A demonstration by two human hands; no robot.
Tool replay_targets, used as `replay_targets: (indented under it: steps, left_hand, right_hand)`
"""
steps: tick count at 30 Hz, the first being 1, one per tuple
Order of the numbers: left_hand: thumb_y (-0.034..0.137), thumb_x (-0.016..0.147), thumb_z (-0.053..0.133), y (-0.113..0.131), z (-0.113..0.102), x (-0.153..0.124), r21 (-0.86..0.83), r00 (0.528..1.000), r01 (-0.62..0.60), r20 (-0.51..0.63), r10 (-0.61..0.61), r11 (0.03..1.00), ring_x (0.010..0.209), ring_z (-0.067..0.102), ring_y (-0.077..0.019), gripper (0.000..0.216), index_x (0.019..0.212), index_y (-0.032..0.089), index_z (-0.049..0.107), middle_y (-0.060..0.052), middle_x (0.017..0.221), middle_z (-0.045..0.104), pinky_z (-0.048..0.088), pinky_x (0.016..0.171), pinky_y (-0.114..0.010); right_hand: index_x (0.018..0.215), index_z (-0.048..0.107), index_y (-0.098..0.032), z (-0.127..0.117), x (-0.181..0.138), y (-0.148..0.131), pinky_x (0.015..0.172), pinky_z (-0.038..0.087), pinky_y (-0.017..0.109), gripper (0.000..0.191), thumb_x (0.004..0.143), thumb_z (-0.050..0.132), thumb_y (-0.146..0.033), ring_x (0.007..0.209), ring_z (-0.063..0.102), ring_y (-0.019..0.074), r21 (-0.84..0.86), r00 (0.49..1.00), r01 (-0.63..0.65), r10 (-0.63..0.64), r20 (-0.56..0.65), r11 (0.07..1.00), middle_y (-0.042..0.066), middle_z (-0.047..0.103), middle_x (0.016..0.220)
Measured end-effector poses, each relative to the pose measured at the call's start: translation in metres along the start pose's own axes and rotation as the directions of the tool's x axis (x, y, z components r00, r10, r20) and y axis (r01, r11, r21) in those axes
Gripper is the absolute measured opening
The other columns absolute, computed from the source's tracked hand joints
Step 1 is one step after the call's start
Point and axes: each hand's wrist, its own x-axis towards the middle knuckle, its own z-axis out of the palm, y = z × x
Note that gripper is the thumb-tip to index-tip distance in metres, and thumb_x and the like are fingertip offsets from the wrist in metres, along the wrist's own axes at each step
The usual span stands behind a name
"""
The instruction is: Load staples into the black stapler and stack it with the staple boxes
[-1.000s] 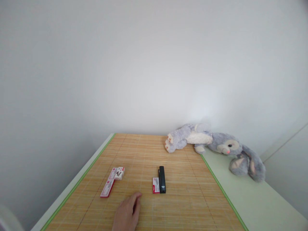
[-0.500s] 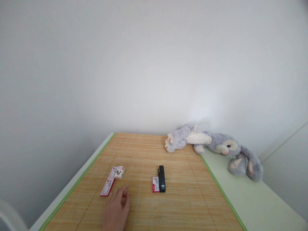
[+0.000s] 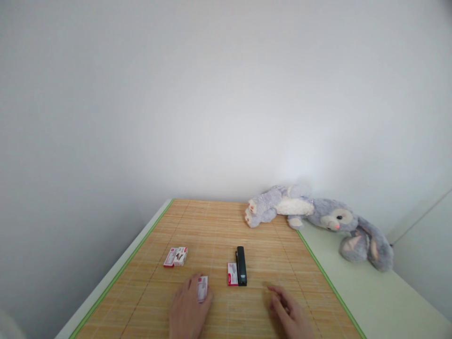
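Note:
My left hand (image 3: pixel 189 303) has its fingers closed around a small flat white-and-red box (image 3: pixel 202 288), whose top shows between thumb and forefinger. Over the mat at lower right is my right hand (image 3: pixel 290 313), its fingers loosely bent and apart, with nothing visible in them. Between the hands and a little beyond them lies a black stapler (image 3: pixel 241 266). A red-and-white staple box (image 3: pixel 232 274) lies along the stapler's left side. Farther left, a white box with a dark clip picture (image 3: pixel 180 256) sits beside another flat white-and-red box (image 3: pixel 170 257).
A bamboo mat (image 3: pixel 212 226) with green edging covers much of the pale table (image 3: pixel 374 296). At the back right a grey plush rabbit (image 3: pixel 293 206) lies on its side, partly on the mat. A plain wall (image 3: pixel 226 103) rises behind.
My left hand has taken the nearer flat white-and-red box from the left group and moved it right. My right hand has come into view at lower right.

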Motion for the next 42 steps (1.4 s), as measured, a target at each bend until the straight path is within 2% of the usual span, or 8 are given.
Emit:
replay_targets:
  steps: [6, 13, 19, 27, 31, 35, 39, 42]
  left_hand:
    - [0.048, 0.066, 0.08, 0.02, -0.016, 0.01, -0.246, 0.915, -0.18, 0.313, 0.253, 0.952, 0.119, 0.062, -0.0305, 0.075, 0.136, 0.03, 0.058, -0.009, 0.136, 0.06, 0.047, 0.101, -0.038]
    - [0.034, 0.068, 0.079, 0.017, -0.023, 0.022, -0.395, 0.871, -0.312, 0.244, 0.426, 0.864, 0.119, 0.059, -0.0256, 0.057, 0.123, 0.032, 0.065, -0.005, 0.129, 0.061, 0.046, 0.105, -0.034]
    - [0.028, 0.069, 0.076, 0.019, -0.007, 0.053, -0.477, 0.901, -0.329, 0.101, 0.423, 0.815, 0.128, 0.054, -0.0292, 0.058, 0.126, 0.028, 0.063, -0.007, 0.135, 0.059, 0.04, 0.114, -0.043]
    - [0.037, 0.062, 0.086, 0.048, 0.02, 0.067, -0.513, 0.855, -0.316, 0.211, 0.474, 0.798, 0.127, 0.054, -0.0308, 0.078, 0.135, 0.034, 0.06, -0.004, 0.135, 0.062, 0.042, 0.11, -0.043]
    - [0.043, 0.08, 0.07, 0.009, 0.009, 0.077, -0.499, 0.913, -0.322, 0.06, 0.403, 0.805, 0.139, 0.046, -0.0289, 0.072, 0.148, 0.032, 0.048, -0.005, 0.151, 0.051, 0.035, 0.118, -0.046]
    - [0.033, 0.091, 0.039, -0.07, -0.02, 0.107, -0.392, 0.963, -0.255, -0.184, 0.196, 0.884, 0.13, 0.053, -0.0263, 0.051, 0.138, 0.029, 0.058, -0.002, 0.14, 0.061, 0.038, 0.116, -0.049]
    - [0.028, 0.077, 0.052, -0.141, -0.032, 0.122, -0.206, 0.977, -0.214, -0.039, 0.21, 0.955, 0.134, 0.05, -0.0297, 0.063, 0.14, 0.03, 0.057, -0.001, 0.145, 0.059, 0.036, 0.117, -0.048]
    - [0.029, 0.073, 0.06, -0.166, -0.033, 0.112, -0.095, 0.98, -0.201, -0.017, 0.2, 0.975, 0.131, 0.051, -0.0324, 0.065, 0.138, 0.029, 0.057, -0.003, 0.142, 0.061, 0.037, 0.115, -0.049]
  right_hand:
    - [0.102, 0.077, -0.026, 0.027, 0.054, 0.007, 0.096, 0.056, 0.043, 0.048, 0.088, 0.047, -0.06, 0.106, 0.072, 0.0321, -0.021, 0.986, 0.09, -0.092, -0.14, 0.996, 0.009, 0.078, 0.108]
    - [0.104, 0.076, -0.025, 0.025, 0.052, 0.022, 0.094, 0.055, 0.041, 0.041, 0.092, 0.046, -0.051, 0.104, 0.072, 0.0298, -0.031, 0.987, 0.118, -0.121, -0.105, 0.993, 0.008, 0.078, 0.107]
    - [0.106, 0.074, -0.024, 0.027, 0.052, 0.018, 0.097, 0.052, 0.039, 0.042, 0.096, 0.043, -0.049, 0.105, 0.07, 0.0269, -0.048, 0.991, 0.094, -0.098, -0.093, 0.994, 0.007, 0.077, 0.11]
    - [0.105, 0.073, -0.024, 0.029, 0.053, 0.023, 0.095, 0.052, 0.038, 0.041, 0.097, 0.042, -0.049, 0.103, 0.07, 0.0266, -0.059, 0.991, 0.101, -0.106, -0.08, 0.993, 0.007, 0.077, 0.108]
    - [0.105, 0.073, -0.024, 0.029, 0.052, 0.024, 0.093, 0.052, 0.038, 0.041, 0.097, 0.043, -0.049, 0.103, 0.07, 0.0266, -0.049, 0.99, 0.109, -0.113, -0.086, 0.993, 0.007, 0.077, 0.108]
    - [0.104, 0.073, -0.024, 0.029, 0.053, 0.025, 0.091, 0.053, 0.037, 0.039, 0.096, 0.044, -0.049, 0.102, 0.07, 0.0263, -0.051, 0.989, 0.117, -0.121, -0.09, 0.992, 0.007, 0.077, 0.108]
    - [0.102, 0.074, -0.023, 0.029, 0.053, 0.026, 0.09, 0.054, 0.037, 0.039, 0.095, 0.045, -0.049, 0.1, 0.071, 0.0265, -0.047, 0.988, 0.118, -0.122, -0.09, 0.992, 0.007, 0.078, 0.104]
    - [0.103, 0.074, -0.023, 0.03, 0.053, 0.026, 0.091, 0.053, 0.037, 0.039, 0.096, 0.044, -0.047, 0.1, 0.071, 0.0264, -0.047, 0.988, 0.121, -0.125, -0.095, 0.992, 0.008, 0.078, 0.105]
